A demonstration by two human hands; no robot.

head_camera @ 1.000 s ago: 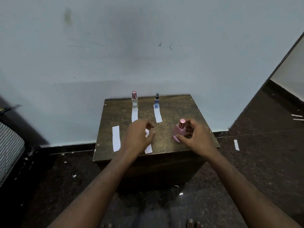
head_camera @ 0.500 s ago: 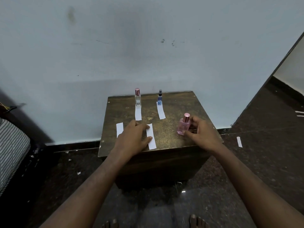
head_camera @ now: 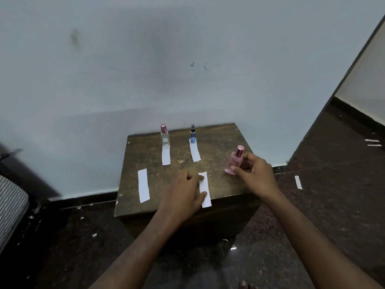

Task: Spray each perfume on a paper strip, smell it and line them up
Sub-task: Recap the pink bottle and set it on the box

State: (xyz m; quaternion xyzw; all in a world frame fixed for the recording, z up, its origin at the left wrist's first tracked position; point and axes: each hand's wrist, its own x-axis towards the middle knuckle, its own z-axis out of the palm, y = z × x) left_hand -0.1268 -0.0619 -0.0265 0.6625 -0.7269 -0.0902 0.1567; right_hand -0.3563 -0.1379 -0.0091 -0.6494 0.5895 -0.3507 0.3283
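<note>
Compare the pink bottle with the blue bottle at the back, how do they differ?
The pink bottle is broad, tilted and held by the right hand; the blue bottle is slim, upright and untouched. The pink bottle has a shiny pink cap, the blue bottle a dark sprayer top. Both are on the table.

A wooden table (head_camera: 218,142) is set against a pale wall (head_camera: 145,69); striped fabric (head_camera: 10,205) is seen at the left edge.
</note>
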